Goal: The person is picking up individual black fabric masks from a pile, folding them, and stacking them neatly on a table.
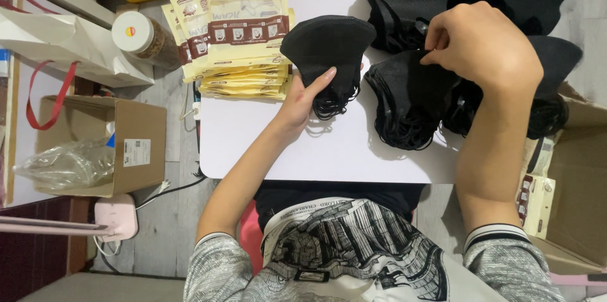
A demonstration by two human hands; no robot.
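Left hand (302, 101) pinches black mask (329, 46); right hand (484, 43) picks mask stack (411, 96).

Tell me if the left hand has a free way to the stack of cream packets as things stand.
Probably yes. The left hand holds a small bunch of black masks right beside the stack of cream packets, with only bare white table between them. It would likely have to put the masks down first.
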